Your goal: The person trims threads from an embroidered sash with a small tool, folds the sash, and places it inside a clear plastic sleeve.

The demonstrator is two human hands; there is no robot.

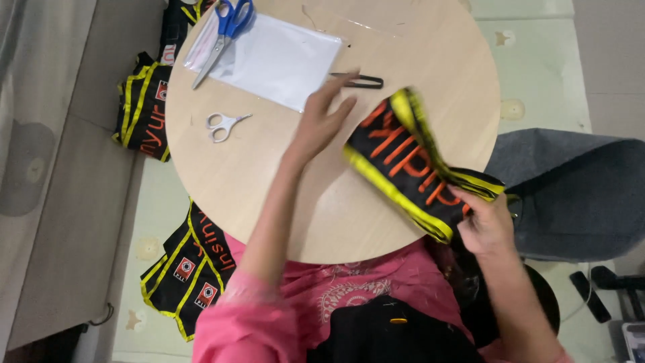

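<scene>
The right hand, at the lower right of the frame, is clenched on the near end of a black fabric band with yellow borders and orange lettering. The band runs from that hand up and to the left across the right part of the round wooden worktop, its far end folded over and slightly blurred near the middle right of the frame. The near end hangs just past the worktop's edge, where the hand grips it.

The left hand, near the middle of the frame, is released, fingers spread and stretched forward, palm down over the worktop. Its fingertips lie just beside the band's far end; whether they touch it cannot be told. Just beyond the fingertips lies a small black clip-like object, and beside that a clear plastic sleeve holding white paper, in the upper middle of the frame. Blue-handled scissors rest on the sleeve's upper left corner. Small white-handled scissors lie on the bare wood to the left of the left hand, well apart from it.

Off the worktop, more black and yellow bands are heaped at the upper left on a grey seat, and another pile lies on the floor at the lower left. A grey upholstered chair stands at the right edge. The person wears a pink garment, seen at the bottom.
</scene>
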